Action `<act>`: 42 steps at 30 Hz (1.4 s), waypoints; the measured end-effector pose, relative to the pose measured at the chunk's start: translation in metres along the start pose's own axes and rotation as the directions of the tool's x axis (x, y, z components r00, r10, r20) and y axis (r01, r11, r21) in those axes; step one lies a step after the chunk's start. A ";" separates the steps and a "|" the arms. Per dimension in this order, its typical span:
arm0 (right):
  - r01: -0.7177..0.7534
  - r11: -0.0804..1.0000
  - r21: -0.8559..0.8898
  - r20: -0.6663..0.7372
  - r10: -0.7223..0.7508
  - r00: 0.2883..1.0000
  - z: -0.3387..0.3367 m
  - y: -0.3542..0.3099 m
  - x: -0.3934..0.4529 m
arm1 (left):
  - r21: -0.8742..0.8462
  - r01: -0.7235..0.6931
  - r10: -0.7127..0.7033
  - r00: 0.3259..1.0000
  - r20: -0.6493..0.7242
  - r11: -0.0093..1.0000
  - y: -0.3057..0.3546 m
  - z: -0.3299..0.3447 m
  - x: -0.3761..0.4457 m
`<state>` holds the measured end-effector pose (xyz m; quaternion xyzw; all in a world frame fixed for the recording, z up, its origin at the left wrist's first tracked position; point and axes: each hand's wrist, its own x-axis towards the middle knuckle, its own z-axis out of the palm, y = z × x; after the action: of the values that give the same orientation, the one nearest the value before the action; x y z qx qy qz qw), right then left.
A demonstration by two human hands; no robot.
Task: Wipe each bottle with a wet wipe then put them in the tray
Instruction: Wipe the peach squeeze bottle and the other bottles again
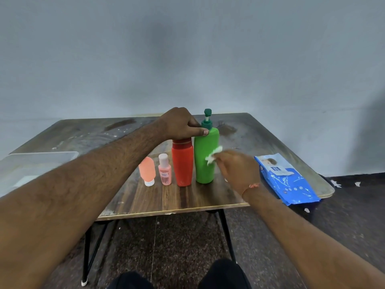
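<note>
Head view: right hand (235, 167) pinches a wet wipe (213, 156) against the green pump bottle (205, 157); left hand (179, 124) grips its shoulder. Red bottle (183, 163) and two small pink bottles (155, 171) stand unwiped, by appearance. Tray (62, 156) holds no bottles; task barely begun.

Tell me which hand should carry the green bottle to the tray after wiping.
Left, probably. The left hand already grips the green bottle near its top, and the tray lies on the left. The right hand holds the wipe.
</note>
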<state>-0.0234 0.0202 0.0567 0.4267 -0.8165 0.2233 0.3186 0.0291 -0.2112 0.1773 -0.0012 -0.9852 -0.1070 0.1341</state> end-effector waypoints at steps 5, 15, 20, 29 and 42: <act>-0.051 0.994 0.094 -0.243 0.072 0.967 -0.023 0.000 0.049 | 0.020 -0.008 0.008 1.000 0.011 1.000 -0.001 0.000 0.000; -0.254 0.955 0.153 0.010 0.255 0.967 0.007 -0.008 0.002 | 0.028 0.014 -0.014 1.000 -0.005 0.999 0.001 0.000 -0.002; -0.203 0.978 0.040 0.222 0.189 0.957 0.033 -0.016 -0.039 | 0.014 0.036 -0.036 0.999 -0.002 0.999 0.004 0.000 -0.004; -0.138 0.959 0.248 0.215 0.085 0.973 0.019 -0.008 -0.053 | -0.054 0.057 -0.057 0.998 0.006 0.997 0.006 -0.001 -0.007; -0.484 0.864 0.140 0.287 0.432 0.855 -0.040 0.054 -0.057 | 0.041 0.224 -0.201 0.931 -0.305 0.974 0.046 -0.012 -0.057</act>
<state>-0.0312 0.1064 0.0391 0.2741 -0.8998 0.3223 0.1062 0.0884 -0.1675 0.1832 0.1266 -0.9511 -0.0830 0.2692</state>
